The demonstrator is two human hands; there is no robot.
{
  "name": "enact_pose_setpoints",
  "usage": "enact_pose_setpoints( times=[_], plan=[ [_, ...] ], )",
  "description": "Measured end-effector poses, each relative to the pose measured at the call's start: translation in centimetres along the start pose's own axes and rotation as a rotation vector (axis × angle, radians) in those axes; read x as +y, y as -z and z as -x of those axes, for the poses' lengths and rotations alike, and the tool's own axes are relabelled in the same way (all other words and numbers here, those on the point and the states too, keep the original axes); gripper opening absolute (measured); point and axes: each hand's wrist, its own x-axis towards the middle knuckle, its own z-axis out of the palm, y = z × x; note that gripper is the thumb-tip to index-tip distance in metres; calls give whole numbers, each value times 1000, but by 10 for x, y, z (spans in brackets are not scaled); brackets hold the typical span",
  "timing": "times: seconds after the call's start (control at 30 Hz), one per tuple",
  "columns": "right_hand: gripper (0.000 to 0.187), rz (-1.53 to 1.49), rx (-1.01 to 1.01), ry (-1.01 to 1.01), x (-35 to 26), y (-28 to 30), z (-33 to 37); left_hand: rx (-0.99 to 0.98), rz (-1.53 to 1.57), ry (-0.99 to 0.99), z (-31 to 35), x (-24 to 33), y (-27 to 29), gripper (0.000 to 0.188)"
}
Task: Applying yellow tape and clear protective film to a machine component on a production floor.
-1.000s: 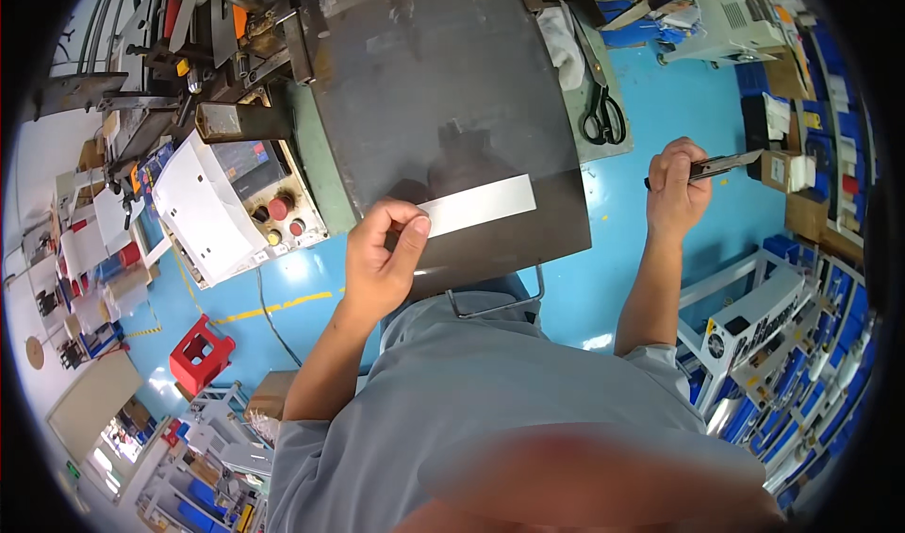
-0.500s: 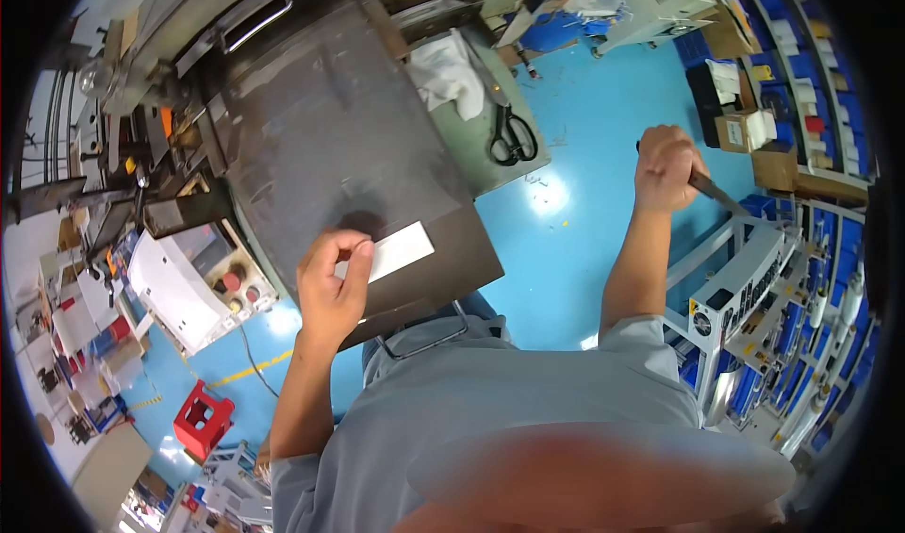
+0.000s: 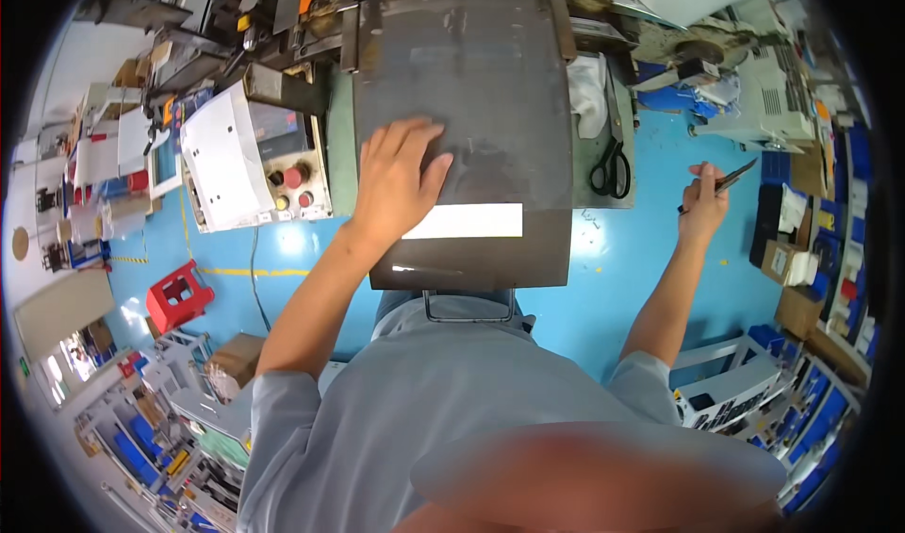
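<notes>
My left hand (image 3: 391, 180) is open, palm down with its fingers stretched out, over the dark flat plate (image 3: 471, 90). Whether the fingertips touch the plate I cannot tell. A white rectangular strip (image 3: 471, 220) lies near the plate's front edge, its left end close to my wrist. Off to the right, above the blue floor, my right hand (image 3: 702, 208) is closed around a slim dark knife-like tool (image 3: 735, 177). Its pointed end sticks out to the right and away from me.
Black-handled scissors (image 3: 611, 170) and a white cloth (image 3: 588, 95) lie on the green surface right of the plate. A control box (image 3: 316, 180) with red buttons and white paper (image 3: 222, 161) stands at left. A red stool (image 3: 179, 295) is on the floor; shelves line the right.
The view has turned, so the plate now stands straight ahead. My left hand has gone from curled at the white strip to spread farther up the plate. My right hand still holds the tool.
</notes>
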Motion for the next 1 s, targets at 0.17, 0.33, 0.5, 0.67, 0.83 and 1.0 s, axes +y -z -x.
enact_pose_setpoints(
  times=[0.17, 0.33, 0.5, 0.67, 0.83, 1.0],
  plan=[
    [17, -9, -195, -71, 7, -49, 26, 53, -323, -115, -35, -12, -11, 49],
    [16, -17, -317, -86, 6, -76, 41, 74, -396, -75, -42, -20, -22, 59],
    [15, 90, -353, -119, -2, -92, 53, 101, -346, -81, -44, -24, -26, 59],
    [16, 115, -421, -157, -6, -113, 57, 114, -259, -155, -97, -34, -30, 53],
    [17, 138, -434, -156, -11, -124, 69, 325, -307, -344, -162, -35, -21, 46],
    [15, 100, -423, -180, -2, -110, 73, -116, -87, -215, -197, -38, -11, 42]
  ],
)
